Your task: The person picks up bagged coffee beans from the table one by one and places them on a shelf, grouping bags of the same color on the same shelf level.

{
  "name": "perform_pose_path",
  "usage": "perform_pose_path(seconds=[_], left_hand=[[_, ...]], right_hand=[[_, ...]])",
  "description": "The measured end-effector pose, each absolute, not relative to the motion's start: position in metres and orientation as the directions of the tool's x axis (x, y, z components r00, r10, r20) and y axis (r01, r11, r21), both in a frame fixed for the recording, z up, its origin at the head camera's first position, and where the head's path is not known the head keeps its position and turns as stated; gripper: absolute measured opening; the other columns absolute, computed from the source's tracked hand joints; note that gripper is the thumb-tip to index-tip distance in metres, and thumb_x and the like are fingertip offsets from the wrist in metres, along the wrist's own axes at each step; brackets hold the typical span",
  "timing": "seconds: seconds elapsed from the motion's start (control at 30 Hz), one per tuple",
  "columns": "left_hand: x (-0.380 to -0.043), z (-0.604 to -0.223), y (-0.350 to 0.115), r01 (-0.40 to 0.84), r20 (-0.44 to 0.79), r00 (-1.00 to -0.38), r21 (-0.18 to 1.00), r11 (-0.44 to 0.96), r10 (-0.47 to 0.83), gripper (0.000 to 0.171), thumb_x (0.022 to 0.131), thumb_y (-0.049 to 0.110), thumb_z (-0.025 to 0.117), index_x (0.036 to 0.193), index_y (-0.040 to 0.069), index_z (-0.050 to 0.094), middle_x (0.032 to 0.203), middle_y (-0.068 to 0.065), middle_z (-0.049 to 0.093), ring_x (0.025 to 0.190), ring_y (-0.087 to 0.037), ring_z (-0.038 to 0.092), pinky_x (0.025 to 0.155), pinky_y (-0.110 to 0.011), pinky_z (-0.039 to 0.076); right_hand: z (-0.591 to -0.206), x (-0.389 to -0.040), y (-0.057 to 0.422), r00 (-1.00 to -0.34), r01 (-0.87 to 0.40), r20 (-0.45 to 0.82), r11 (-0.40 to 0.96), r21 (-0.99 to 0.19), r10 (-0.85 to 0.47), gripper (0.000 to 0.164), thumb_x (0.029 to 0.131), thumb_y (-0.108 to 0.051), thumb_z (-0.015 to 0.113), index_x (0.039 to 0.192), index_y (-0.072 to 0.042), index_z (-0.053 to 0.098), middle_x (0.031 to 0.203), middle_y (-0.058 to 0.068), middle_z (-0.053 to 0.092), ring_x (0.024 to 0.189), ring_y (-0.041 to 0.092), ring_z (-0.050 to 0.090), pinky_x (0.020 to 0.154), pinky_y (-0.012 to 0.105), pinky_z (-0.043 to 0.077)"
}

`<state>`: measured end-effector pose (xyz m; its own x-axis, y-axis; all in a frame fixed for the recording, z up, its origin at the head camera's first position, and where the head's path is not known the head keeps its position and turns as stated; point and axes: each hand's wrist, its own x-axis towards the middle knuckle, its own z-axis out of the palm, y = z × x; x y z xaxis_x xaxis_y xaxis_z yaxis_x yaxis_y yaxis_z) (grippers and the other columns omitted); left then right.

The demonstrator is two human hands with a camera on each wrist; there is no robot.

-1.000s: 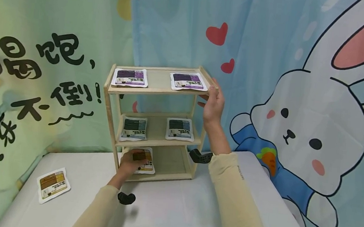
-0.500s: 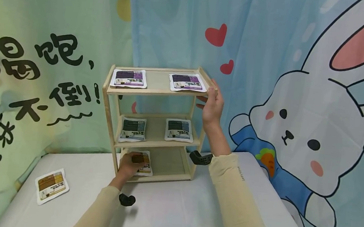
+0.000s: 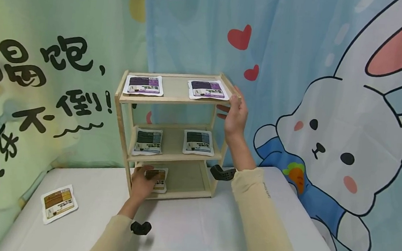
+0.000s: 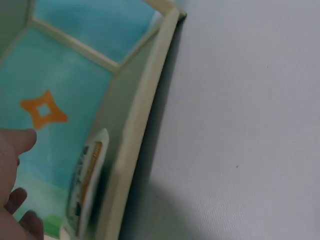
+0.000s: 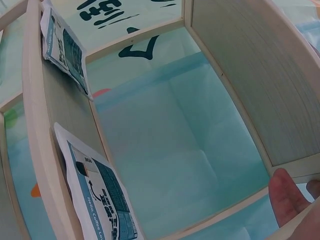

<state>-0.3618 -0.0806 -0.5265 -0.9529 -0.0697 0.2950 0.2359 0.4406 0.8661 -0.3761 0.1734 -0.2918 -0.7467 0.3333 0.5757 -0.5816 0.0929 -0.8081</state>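
Note:
A small three-tier wooden shelf rack [image 3: 179, 196] stands on the white table. On its bottom tier, at the left, lies a white coffee sachet [image 3: 160, 180] with a brown and yellow label. My left hand [image 3: 143, 182] is over this sachet and hides its left part in the head view. The left wrist view shows the thumb and fingers apart from the sachet [image 4: 88, 185], with nothing between them. My right hand [image 3: 236, 114] grips the rack's top right corner, thumb at the front and other fingers reaching under the top tier.
Two purple-labelled sachets, left [image 3: 144, 85] and right [image 3: 208, 90], lie on the top tier. The middle tier bears two teal-labelled ones, left [image 3: 148, 142] and right [image 3: 198, 142]. Another brown-labelled sachet [image 3: 59, 204] lies on the table [image 3: 183, 237] at left. A printed curtain [image 3: 196, 28] hangs behind.
The brown-labelled sachet on the bottom tier has shifted slightly left, and my left hand has let go of it. My right hand keeps its grip on the rack.

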Motion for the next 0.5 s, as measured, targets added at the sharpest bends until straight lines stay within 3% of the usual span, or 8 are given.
perform_pose_path(seconds=[0.27, 0.5], left_hand=[[-0.348, -0.511, -0.083, 0.287, 0.326, -0.945, 0.846, 0.450, -0.011, 0.036, 0.086, 0.012, 0.073, 0.116, -0.005, 0.065, 0.115, -0.025, 0.057, 0.104, -0.041, 0.057, 0.084, -0.051, 0.047], [-0.334, -0.512, -0.093, 0.325, 0.332, -0.942, 0.861, 0.391, 0.052, 0.036, 0.087, 0.007, 0.071, 0.118, -0.008, 0.062, 0.111, -0.026, 0.061, 0.099, -0.039, 0.060, 0.081, -0.049, 0.050]], right_hand=[[-0.291, -0.376, 0.174, -0.745, -0.582, 0.577, 0.095, -0.807, 0.335, 0.052, 0.105, -0.035, 0.035, 0.151, -0.010, 0.036, 0.112, 0.022, 0.063, 0.093, 0.040, 0.063, 0.066, 0.026, 0.051], [-0.292, -0.375, 0.173, -0.754, -0.573, 0.566, 0.087, -0.815, 0.333, 0.051, 0.105, -0.034, 0.034, 0.151, -0.012, 0.036, 0.112, 0.021, 0.063, 0.093, 0.039, 0.063, 0.067, 0.027, 0.050]])
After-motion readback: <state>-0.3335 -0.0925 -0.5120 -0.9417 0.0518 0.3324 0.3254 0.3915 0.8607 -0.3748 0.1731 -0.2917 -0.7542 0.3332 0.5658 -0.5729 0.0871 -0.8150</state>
